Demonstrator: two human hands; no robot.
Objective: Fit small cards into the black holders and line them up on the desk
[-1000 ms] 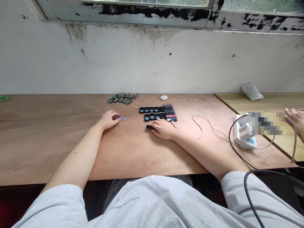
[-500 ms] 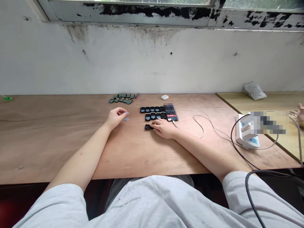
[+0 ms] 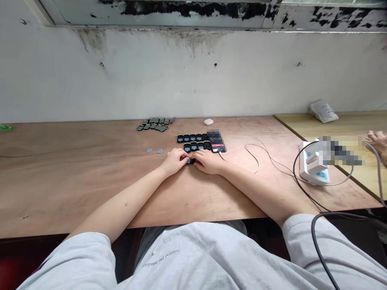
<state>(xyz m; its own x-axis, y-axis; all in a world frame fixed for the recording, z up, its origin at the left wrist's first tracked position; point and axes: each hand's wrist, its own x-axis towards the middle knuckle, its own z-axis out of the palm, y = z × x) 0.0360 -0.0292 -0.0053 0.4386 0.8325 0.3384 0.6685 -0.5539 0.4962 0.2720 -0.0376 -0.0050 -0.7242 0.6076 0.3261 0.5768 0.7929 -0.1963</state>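
Observation:
A small black plastic casing (image 3: 192, 162) lies flat on the table between my hands, with a blue-grey piece (image 3: 189, 160) over its left part. My left hand (image 3: 175, 162) pinches at that piece, thumb and forefinger together at the casing's left end. From the other side, my right hand (image 3: 208, 162) grips the casing's right end and covers much of it. Just beyond my fingers is a row of similar black casings (image 3: 194, 148), several with blue-grey pieces in them. Another such row (image 3: 186, 138) lies behind it. Two loose blue-grey pieces (image 3: 149, 150) rest left of my hands.
Several green-grey boards (image 3: 154, 126) lie at the back, beside a small screwdriver (image 3: 172, 120). A phone (image 3: 217, 144) with a white cable adjoins the casings. A white case (image 3: 208, 121) sits behind. At right are a power strip (image 3: 311, 169), cables and another person's hand (image 3: 377, 140).
My left hand has moved right and nearer me, bringing a blue-grey piece onto the black casing. My right hand has stayed on the casing. A second loose piece now shows where my left hand was.

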